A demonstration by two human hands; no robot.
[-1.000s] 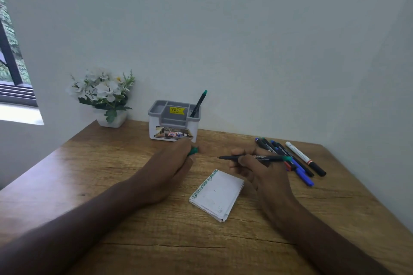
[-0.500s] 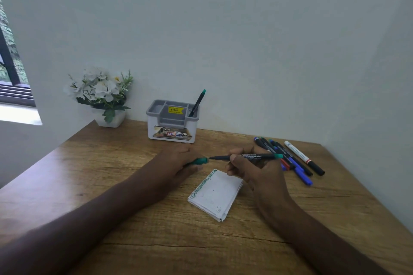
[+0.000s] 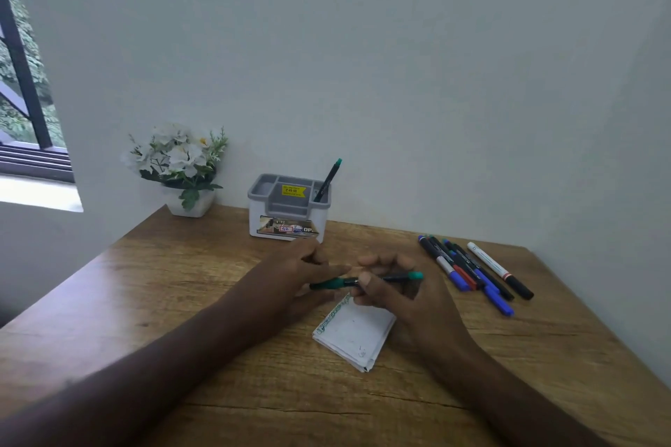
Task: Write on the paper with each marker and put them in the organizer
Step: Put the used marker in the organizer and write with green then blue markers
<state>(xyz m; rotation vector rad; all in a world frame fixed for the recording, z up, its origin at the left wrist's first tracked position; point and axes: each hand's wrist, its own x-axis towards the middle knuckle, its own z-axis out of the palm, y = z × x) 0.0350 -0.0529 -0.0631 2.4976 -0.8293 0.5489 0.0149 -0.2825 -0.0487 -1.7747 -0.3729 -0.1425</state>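
Note:
A green marker (image 3: pixel 394 278) lies level between my hands above the folded white paper (image 3: pixel 357 330). My right hand (image 3: pixel 395 292) grips its black barrel, thumb on top. My left hand (image 3: pixel 308 274) holds the green cap (image 3: pixel 328 283), which sits against the marker's tip end. The grey and white organizer (image 3: pixel 288 209) stands at the back of the table with one green-ended marker (image 3: pixel 328 180) leaning in its right compartment. Several more markers (image 3: pixel 472 270) lie in a row at the right.
A white pot of artificial flowers (image 3: pixel 181 170) stands at the table's back left corner, by a window. Walls close in behind and to the right. The wooden table (image 3: pixel 145 301) runs out to the left and toward me.
My left hand brought the green cap rightward from near the organizer to the marker's tip. The cap now meets the tip. My right hand kept the marker level.

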